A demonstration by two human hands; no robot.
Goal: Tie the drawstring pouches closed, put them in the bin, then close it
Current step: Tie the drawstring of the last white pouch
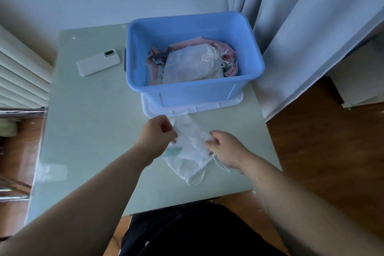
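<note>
A white drawstring pouch (190, 153) lies on the pale green table (89, 131) in front of me, its loose cords trailing toward the near edge. My left hand (156, 137) pinches its left side and my right hand (225, 147) pinches its right edge. Behind it stands the open blue bin (187, 91), holding a tied white pouch (191, 64) on top of pink patterned ones. The bin sits on its white lid (209, 107), which shows under the front wall.
A white phone (98, 64) lies face down left of the bin. Grey curtains (301, 27) hang close to the bin's right side. A radiator (18, 77) runs along the left. The table's near edge is just before my lap.
</note>
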